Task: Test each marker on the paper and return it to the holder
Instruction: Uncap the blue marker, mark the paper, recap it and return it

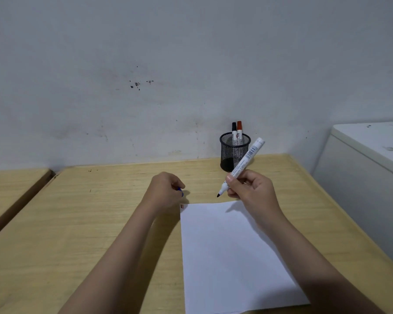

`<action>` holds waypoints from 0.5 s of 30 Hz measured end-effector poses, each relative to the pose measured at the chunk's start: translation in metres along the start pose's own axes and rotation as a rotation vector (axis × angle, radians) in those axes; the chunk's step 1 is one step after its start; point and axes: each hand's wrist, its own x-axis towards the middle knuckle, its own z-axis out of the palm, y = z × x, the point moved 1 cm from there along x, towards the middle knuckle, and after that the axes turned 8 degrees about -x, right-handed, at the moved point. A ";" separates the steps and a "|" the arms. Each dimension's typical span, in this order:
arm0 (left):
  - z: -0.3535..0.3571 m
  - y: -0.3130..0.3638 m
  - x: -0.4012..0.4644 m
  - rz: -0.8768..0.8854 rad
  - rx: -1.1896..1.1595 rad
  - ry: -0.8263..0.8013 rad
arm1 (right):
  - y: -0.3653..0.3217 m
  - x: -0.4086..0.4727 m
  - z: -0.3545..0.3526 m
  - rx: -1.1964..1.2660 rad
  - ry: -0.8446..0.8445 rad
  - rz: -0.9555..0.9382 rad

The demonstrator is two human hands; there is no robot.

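Note:
A white sheet of paper (227, 250) lies on the wooden desk (95, 214), with short red strokes at its top left corner. My right hand (250, 189) grips an uncapped white marker (245, 163), its dark tip pointing down-left just above the paper's far edge. My left hand (166, 189) is closed on a blue cap (180, 191), of which only a sliver shows between the fingers. Against the wall stands a black mesh holder (234, 155) with a black-capped marker (234, 130) and a red-capped marker (239, 129) upright in it.
A white cabinet (368, 168) stands right beside the desk on the right. A second wooden desk (11, 189) adjoins on the left, separated by a narrow gap. A marked grey wall rises directly behind the holder.

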 end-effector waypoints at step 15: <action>-0.011 -0.020 -0.025 0.012 -0.181 0.048 | 0.016 0.004 0.024 0.007 -0.120 0.122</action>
